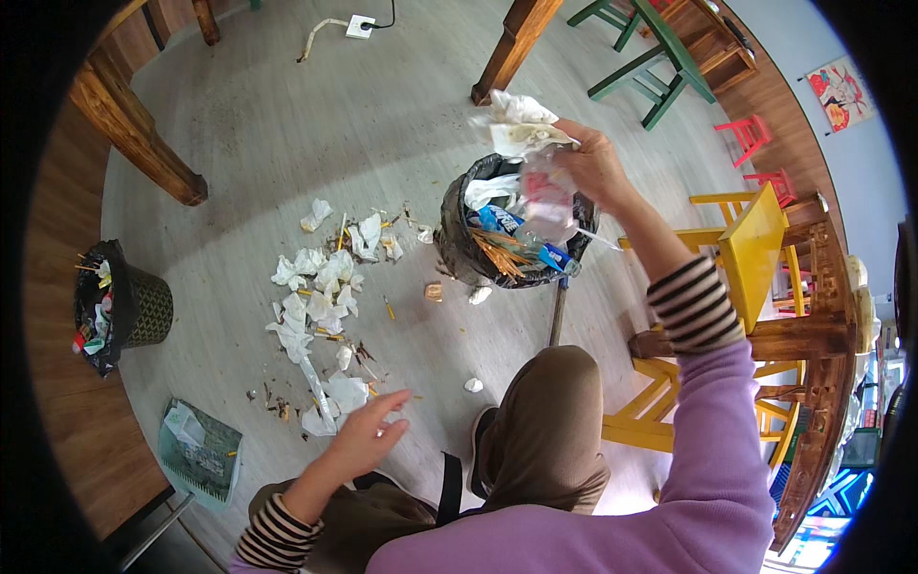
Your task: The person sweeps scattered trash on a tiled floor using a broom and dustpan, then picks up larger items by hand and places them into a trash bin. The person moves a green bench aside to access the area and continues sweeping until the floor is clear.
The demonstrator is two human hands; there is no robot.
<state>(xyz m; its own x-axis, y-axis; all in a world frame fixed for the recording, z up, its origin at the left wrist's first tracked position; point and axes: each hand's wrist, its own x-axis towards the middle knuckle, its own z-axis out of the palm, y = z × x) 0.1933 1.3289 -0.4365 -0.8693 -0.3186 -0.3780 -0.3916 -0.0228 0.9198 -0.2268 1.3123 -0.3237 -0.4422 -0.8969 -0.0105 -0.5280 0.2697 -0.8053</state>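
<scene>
My right hand [599,165] grips a bunch of crumpled used tissues [522,111] over the far rim of a black-lined trash bin [459,237]. Below those fingers is a blurred clear plastic piece with red on it [546,190]; whether it is held or falling I cannot tell. Inside the bin lie wooden skewers [495,252], a blue wrapper [498,217] and a clear bottle with a blue label [556,257]. My left hand [366,434], fingers apart and holding nothing, hovers beside a white tissue [346,391] at the near end of a litter heap [315,287] of tissues and cigarette butts.
A second lined bin [147,305] stands at the left, with a dustpan [201,455] nearer me. Wooden legs [136,129] rise at the upper left. Yellow chairs [749,251] are on the right. A pole [559,316] lies by the full bin. A power socket [360,26] rests on the floor.
</scene>
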